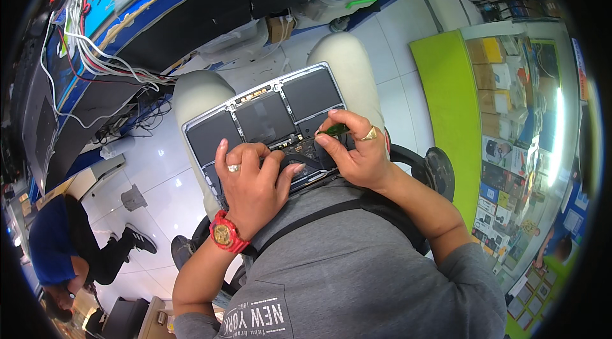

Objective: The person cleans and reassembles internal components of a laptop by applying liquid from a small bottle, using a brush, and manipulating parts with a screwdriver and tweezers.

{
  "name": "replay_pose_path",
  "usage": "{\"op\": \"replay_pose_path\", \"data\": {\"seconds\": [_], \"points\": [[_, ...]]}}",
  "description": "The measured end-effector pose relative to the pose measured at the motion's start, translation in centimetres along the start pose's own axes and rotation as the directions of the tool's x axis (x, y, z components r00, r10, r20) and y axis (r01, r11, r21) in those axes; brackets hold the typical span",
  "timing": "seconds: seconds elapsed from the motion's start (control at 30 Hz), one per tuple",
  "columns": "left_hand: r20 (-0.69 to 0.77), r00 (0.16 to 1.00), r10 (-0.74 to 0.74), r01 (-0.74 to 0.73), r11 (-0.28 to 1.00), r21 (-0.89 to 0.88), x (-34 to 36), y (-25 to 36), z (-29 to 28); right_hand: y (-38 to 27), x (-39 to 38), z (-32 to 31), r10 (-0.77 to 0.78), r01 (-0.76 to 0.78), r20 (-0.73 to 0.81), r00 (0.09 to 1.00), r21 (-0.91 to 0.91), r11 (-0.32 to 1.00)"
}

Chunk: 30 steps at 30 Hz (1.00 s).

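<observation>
An opened laptop [268, 109] lies across my lap, its inside showing black battery cells, a circuit board and small connectors. My left hand [252, 186] rests on its lower left part, fingers apart and bent, holding nothing. My right hand [354, 154] pinches a small dark green tool [335, 129] over the circuit board near the middle right of the laptop; its tip is hidden among the parts.
A counter [127, 1] with bundled cables [92, 58] is ahead and left. A person in blue [51, 243] is at lower left on the tiled floor [159, 154]. A lime-green display case [440, 103] stands right, another person [558, 250] beyond it.
</observation>
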<state>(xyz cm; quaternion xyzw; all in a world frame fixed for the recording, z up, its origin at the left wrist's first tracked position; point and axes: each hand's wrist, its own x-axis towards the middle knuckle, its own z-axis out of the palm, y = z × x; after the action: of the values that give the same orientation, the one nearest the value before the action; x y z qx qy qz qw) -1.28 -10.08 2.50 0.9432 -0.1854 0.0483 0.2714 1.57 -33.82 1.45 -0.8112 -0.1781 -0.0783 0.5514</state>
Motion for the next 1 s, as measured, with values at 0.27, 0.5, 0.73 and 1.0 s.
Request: {"op": "replay_pose_path", "data": {"seconds": [0.27, 0.5, 0.73, 1.0], "points": [[0.107, 0.989, 0.106, -0.119, 0.986, 0.119, -1.1, -0.6, 1.3, 0.5, 0.1, -0.2, -0.065, 0.082, 0.107, 0.992, -0.159, 0.984], [0.144, 0.984, 0.103, -0.124, 0.981, 0.150, -1.1, -0.3, 2.0, 0.7, 0.0, -0.2, -0.079, 0.095, 0.099, 0.992, -0.170, 0.981], [0.183, 0.980, 0.076, -0.119, 0.964, 0.238, -0.9, 0.6, 1.8, 1.1, -0.1, 0.1, -0.095, 0.105, 0.064, 0.993, -0.172, 0.980], [0.181, 0.981, 0.074, -0.108, 0.977, 0.186, -0.8, 0.3, 1.7, 1.4, -0.2, 0.5, -0.096, 0.105, 0.059, 0.994, -0.173, 0.979]]}}
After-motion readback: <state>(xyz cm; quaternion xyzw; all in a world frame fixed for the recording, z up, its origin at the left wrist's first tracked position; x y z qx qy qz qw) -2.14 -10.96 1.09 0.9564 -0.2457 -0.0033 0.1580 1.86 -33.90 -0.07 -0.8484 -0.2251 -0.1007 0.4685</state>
